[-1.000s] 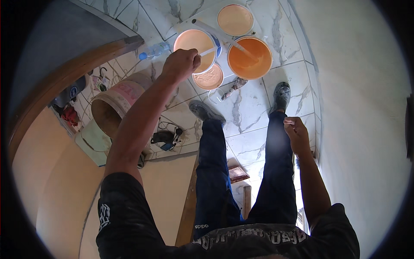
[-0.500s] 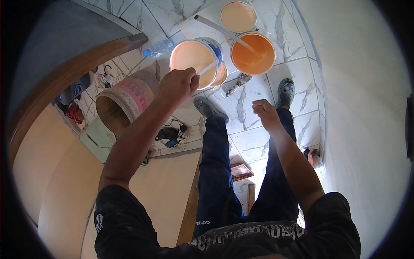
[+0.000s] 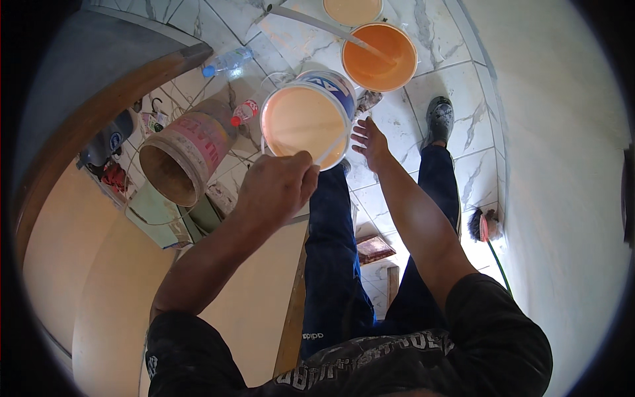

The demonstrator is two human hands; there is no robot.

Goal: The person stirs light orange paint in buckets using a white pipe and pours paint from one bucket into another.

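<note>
bucket (image 3: 338, 86) gripped by its handle (image 3: 329, 157)

veined white tiles cover the floor (image 3: 471, 122), beside a pale wall (image 3: 555, 172). the top edge cuts off a peach tub (image 3: 354, 9); the bucket hides most of my left shoe (image 3: 345, 166), and i can't tell if its base is lifted. it's white and blue, holding smooth peach paint (image 3: 301, 122), in front of my left leg. my left hand (image 3: 281, 185) clenches the handle; my right hand (image 3: 372, 144) is spread just beside the rim.

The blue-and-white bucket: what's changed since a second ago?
The left hand, still gripping the handle, has brought the blue-and-white bucket closer to the body. The right hand has moved in beside it, fingers opened. The orange bucket and its pole stay put.
</note>
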